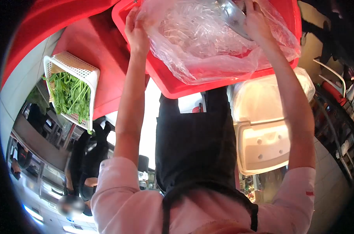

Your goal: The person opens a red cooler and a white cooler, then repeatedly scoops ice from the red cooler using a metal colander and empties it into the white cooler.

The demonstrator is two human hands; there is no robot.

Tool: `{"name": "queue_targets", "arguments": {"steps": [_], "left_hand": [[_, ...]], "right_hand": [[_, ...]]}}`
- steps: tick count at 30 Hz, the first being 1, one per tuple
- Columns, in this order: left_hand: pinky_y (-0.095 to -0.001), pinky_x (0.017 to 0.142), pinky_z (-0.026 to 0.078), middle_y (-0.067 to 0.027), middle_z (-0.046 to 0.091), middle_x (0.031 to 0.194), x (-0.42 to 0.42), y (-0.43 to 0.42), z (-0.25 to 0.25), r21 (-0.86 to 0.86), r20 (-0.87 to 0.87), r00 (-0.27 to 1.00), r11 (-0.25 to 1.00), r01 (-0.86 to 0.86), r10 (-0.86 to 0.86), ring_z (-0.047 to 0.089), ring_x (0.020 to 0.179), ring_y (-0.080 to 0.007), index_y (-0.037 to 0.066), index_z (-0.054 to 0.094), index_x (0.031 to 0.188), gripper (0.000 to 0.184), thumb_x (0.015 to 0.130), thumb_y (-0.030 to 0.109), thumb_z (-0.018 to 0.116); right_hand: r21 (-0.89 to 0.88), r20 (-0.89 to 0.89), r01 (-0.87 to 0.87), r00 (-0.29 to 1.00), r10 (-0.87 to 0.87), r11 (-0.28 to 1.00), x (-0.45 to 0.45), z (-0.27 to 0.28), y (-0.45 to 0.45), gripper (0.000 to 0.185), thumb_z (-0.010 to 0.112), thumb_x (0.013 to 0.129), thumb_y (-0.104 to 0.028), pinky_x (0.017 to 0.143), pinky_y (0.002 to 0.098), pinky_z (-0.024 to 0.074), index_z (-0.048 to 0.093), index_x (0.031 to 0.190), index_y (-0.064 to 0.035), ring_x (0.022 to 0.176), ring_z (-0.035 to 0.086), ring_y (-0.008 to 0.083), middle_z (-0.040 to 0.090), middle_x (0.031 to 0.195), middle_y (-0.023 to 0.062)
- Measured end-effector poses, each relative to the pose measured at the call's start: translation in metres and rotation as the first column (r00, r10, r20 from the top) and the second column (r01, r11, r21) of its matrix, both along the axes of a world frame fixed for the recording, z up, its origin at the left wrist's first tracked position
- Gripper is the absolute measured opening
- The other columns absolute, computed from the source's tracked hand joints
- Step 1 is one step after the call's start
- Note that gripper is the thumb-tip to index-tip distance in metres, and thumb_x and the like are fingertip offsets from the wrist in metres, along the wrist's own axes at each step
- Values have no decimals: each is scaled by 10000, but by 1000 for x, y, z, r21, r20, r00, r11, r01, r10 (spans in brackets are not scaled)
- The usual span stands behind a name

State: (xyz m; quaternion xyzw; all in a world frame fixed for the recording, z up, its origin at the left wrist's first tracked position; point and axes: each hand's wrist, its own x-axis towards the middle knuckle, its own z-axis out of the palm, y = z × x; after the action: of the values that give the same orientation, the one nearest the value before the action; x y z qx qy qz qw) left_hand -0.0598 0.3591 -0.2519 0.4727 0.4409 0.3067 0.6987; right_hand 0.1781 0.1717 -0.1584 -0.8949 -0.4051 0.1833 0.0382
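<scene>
Clear plastic bag [184,72] lies between the two hands, spread open inside a red tub [176,93] and holding a heap of translucent pieces [190,29] that I cannot identify. The left hand [137,34] is closed on the bag's edge beside the tub's rim. The right hand [257,23] appears to hold a shiny metal scoop [232,17] over the heap, its grip partly cut off by the upper edge of the view.

On the right sleeve [296,187], well back from that hand, sits a small red mark [309,193], too small to read. Beside the right forearm stands a pale box [263,150] with small round marks on its surface. Out beyond the left hand, a white perforated basket [91,76] carries leafy greens [69,93]; farther back on that side, a person in dark clothing [87,160] stands.
</scene>
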Motion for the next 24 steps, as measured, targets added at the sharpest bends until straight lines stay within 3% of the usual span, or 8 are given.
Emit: {"name": "queue_targets", "arguments": {"steps": [1,3,7,11,15,20,23,24], "left_hand": [[-365,840,447,-182,510,1150,1,4,7,244,-248,967,961,128,-66,516,1034,-289,-26,413,1208,399,826,60,488],[-412,884,418,-204,493,1178,-1,0,36,525,-686,728,697,487,8,499,1065,-337,-12,380,1253,493,796,83,537],[-434,945,355,-202,452,1211,66,-56,106,727,-598,802,416,546,-7,411,1141,-372,29,423,1231,537,721,71,589],[-416,900,408,-181,520,1168,135,-56,55,782,-544,765,122,611,-346,518,1045,-328,55,518,1158,406,753,82,530],[-389,867,441,-146,558,1130,187,-50,-14,745,-467,659,138,652,-590,551,1002,-310,81,544,1151,422,737,16,492],[-393,842,451,-143,574,1093,160,-53,-66,598,-705,525,-1,801,-477,558,984,-310,106,573,1119,409,732,13,481],[-415,873,423,-157,579,1081,179,-52,-92,547,-791,475,-98,831,-386,545,1009,-315,98,586,1095,357,751,87,493],[-422,879,417,-163,581,1074,193,-61,-93,348,-850,276,-86,933,-448,542,1014,-321,92,597,1073,338,752,90,491]], "right_hand": [[-4,25,-194,981,194,981,12,-17,3,916,695,670,-267,882,420,421,149,1342,33,1085,442,423,381,1198,329],[-94,-92,-151,985,143,984,12,-20,3,905,687,680,-284,887,427,417,156,1347,19,1098,438,425,370,1222,324],[-425,-67,-90,995,68,901,15,17,27,858,651,715,-286,899,441,406,156,1360,-16,1114,433,433,336,1269,318],[-419,34,-74,995,97,905,18,4,-20,802,612,741,-268,949,450,354,165,1364,-32,1158,392,426,351,1277,298],[-268,68,-53,995,74,962,9,-18,-33,743,568,744,-177,983,456,306,180,1352,2,1167,368,425,355,1275,289],[-98,7,-10,1000,10,995,-20,-98,-36,626,466,759,-86,900,462,391,230,1323,47,1069,423,443,376,1239,292],[77,-190,-100,975,113,992,15,-153,-50,720,499,713,-22,774,470,449,195,1364,-73,921,515,421,494,1077,283],[54,-268,-56,961,69,997,18,-169,-65,745,510,698,-7,771,460,453,198,1369,-95,906,536,405,519,1057,275]]}}
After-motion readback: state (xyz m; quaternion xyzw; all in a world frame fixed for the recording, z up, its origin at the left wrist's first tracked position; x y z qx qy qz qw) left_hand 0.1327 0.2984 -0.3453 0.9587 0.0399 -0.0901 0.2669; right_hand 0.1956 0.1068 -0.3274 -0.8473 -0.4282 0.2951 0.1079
